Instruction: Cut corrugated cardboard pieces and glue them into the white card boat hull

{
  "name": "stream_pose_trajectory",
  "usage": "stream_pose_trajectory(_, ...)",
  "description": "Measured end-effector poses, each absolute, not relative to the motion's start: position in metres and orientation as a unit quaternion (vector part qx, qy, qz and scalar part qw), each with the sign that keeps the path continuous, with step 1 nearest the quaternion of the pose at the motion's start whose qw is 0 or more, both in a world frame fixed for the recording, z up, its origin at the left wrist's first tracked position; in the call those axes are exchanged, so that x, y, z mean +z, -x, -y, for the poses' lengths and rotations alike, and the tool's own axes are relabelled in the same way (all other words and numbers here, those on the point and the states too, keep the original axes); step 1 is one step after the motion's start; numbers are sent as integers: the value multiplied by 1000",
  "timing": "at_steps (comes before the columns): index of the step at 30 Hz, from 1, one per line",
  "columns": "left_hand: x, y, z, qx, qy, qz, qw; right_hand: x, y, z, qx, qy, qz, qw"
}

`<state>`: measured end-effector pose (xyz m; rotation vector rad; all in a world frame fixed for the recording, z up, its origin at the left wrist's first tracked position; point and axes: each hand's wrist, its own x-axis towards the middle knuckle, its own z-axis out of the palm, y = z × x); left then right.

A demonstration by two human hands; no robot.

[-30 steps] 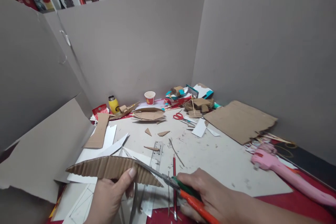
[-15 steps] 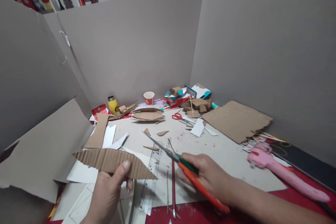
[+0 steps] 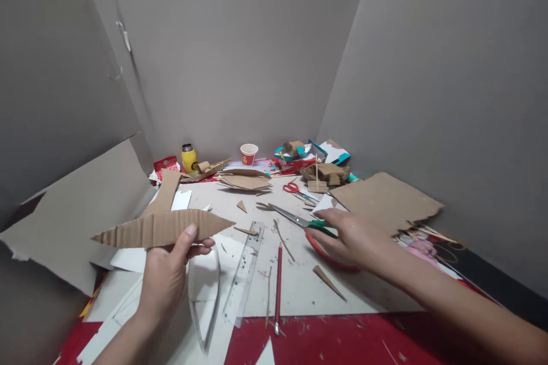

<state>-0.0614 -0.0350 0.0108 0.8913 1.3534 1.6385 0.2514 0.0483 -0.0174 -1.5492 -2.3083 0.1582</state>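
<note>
My left hand [image 3: 169, 265] is closed on a pointed, leaf-shaped piece of corrugated cardboard [image 3: 162, 228], thumb on its face and fingers beneath. It is held up over the left side of the table. Further right, my right hand [image 3: 351, 236] has its fingers round the green and orange handles of a pair of scissors [image 3: 295, 218]. The scissor blades point left and away, low over the tabletop and slightly apart. Part of the handles is hidden under my hand. A narrow cardboard offcut [image 3: 329, 283] lies just below that hand.
A clear ruler [image 3: 245, 274] and a red pencil [image 3: 278, 288] lie between my hands. Behind are red-handled scissors [image 3: 291, 187], cardboard boat shapes [image 3: 245, 181], a paper cup [image 3: 249, 154] and a yellow bottle [image 3: 189, 159]. A large cardboard sheet [image 3: 385, 202] lies right. Grey panels [image 3: 226, 68] enclose the table.
My right hand has moved away from me with the scissors and lowered them toward the tabletop. My left hand has shifted the cardboard piece left and up. The view has tilted down.
</note>
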Motion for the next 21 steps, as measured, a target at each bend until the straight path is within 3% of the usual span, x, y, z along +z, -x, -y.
stream_pose_trajectory(4,11,42,53,563,-424,-622,341,-6,-186,-16,516,348,742,250)
stream_pose_trajectory(6,15,33,60,524,-488,-622,317,-4,-153,-5,642,275,655,288)
stream_pose_trajectory(12,38,53,49,400,-640,-544,367,6,-135,-28,612,265,573,476)
stream_pose_trajectory(14,39,76,35,373,-654,-581,309,13,-153,-42,569,287,539,552)
stream_pose_trajectory(16,31,97,20,310,-638,-685,167,19,-172,-51,531,298,513,604)
stream_pose_trajectory(21,-7,115,-3,207,-648,-717,151,18,-205,-54,486,331,521,618)
